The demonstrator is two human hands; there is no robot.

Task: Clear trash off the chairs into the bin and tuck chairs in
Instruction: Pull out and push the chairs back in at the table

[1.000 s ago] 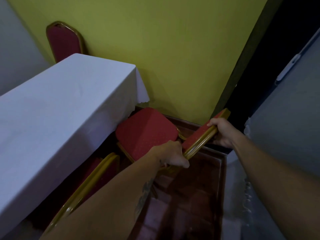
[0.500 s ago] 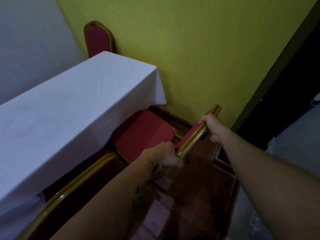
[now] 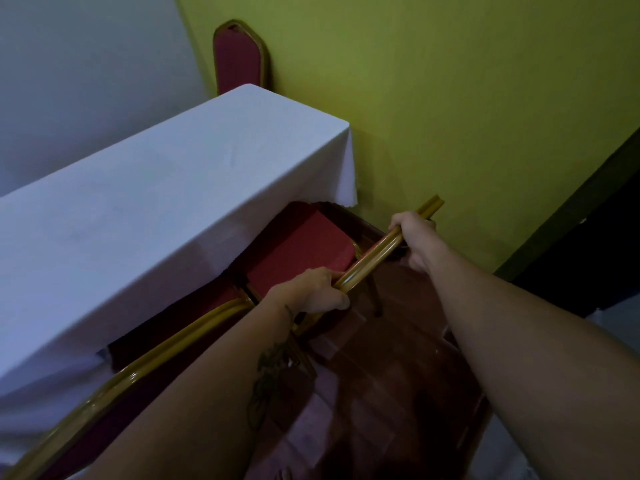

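Chair (image 3: pixel 301 244) faces table (image 3: pixel 166 188); top rail diagonal, left hand (image 3: pixel 311 292), right hand (image 3: pixel 412 237) clenched on it.

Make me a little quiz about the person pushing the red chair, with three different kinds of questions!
1. True or false: both hands grip the gold top rail of the chair's back.
2. What covers the table? A) white cloth B) newspaper C) nothing
3. Fill in: the chair's red seat sits partly ____ the table.

Key:
1. True: left hand and right hand both hold it.
2. A
3. under
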